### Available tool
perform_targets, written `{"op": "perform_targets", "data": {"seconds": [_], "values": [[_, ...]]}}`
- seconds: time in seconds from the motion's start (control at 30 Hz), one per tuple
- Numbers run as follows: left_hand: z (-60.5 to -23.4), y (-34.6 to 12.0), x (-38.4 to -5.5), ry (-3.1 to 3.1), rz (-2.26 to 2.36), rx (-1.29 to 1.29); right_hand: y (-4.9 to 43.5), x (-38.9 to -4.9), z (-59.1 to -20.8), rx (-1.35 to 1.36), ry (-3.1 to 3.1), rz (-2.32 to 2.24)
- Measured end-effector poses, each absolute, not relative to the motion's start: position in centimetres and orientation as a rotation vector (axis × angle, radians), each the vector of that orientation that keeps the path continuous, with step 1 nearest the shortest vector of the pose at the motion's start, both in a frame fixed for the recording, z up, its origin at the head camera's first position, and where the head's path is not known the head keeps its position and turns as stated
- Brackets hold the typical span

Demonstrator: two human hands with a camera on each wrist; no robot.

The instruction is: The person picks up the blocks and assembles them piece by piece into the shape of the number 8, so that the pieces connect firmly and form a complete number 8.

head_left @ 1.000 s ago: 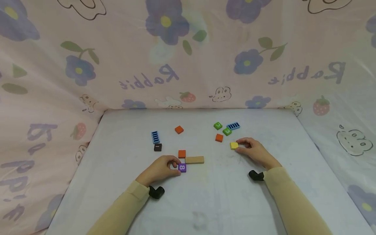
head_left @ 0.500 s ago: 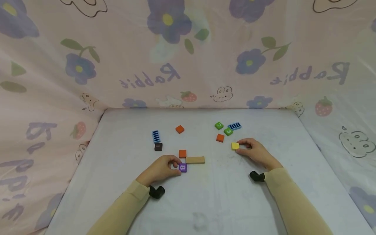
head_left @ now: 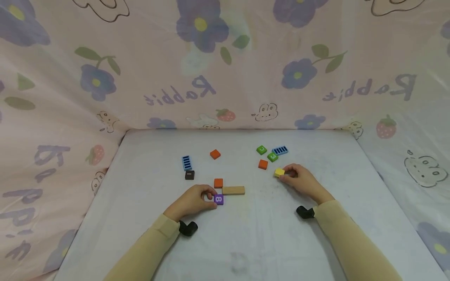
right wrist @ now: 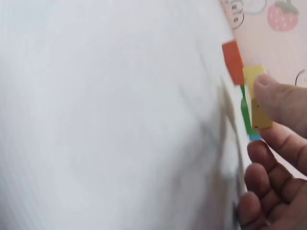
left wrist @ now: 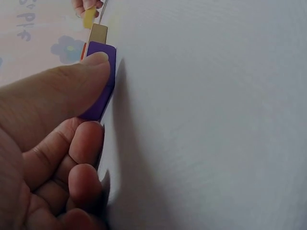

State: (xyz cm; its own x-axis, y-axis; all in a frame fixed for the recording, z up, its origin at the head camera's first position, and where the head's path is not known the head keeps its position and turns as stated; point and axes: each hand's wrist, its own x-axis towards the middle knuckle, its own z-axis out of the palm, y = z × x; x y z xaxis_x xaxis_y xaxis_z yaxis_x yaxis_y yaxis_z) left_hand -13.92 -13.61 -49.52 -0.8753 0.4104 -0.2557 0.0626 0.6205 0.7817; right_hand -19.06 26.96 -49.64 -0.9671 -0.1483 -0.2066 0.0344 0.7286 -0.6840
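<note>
My left hand point(head_left: 193, 200) pinches a purple block point(head_left: 218, 199) marked 8 between thumb and fingers on the white table. In the left wrist view the thumb lies across the side of that purple block point(left wrist: 101, 103). An orange block point(head_left: 218, 183) and a plain wooden plank point(head_left: 233, 190) sit right by its far edge. To the right, my right hand point(head_left: 302, 180) pinches a yellow block point(head_left: 279, 173), which looks tilted. The right wrist view shows the thumb pressed on the yellow block point(right wrist: 261, 114), with the other fingers curled below.
Beyond the yellow block lie an orange block point(head_left: 263, 164), two green number blocks point(head_left: 272, 157) and a blue striped tile point(head_left: 280, 150). At the left are another blue striped tile point(head_left: 186, 162), a dark block point(head_left: 190, 175) and an orange block point(head_left: 215, 154). Patterned cloth point(head_left: 246, 78) walls the table.
My right hand has shifted slightly left and away from me with the yellow block, which has tipped from lying flat. My left hand stays in place on the purple block.
</note>
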Motion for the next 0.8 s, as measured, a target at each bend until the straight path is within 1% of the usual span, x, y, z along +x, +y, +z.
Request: {"op": "perform_targets", "data": {"seconds": [0.1,0.4,0.8], "values": [[-49.5,-13.6,-13.8,2.425,1.155,0.362,25.7,-18.9,-49.2,-0.102,2.626,-1.126],[-49.7,-13.5,-13.9,2.452,1.152,0.372,21.5,-18.9,-48.9,-0.286,2.542,-1.225],[-49.9,-13.6,-14.0,2.449,1.154,0.379,19.0,-19.0,-49.3,-0.368,2.557,-1.191]]}}
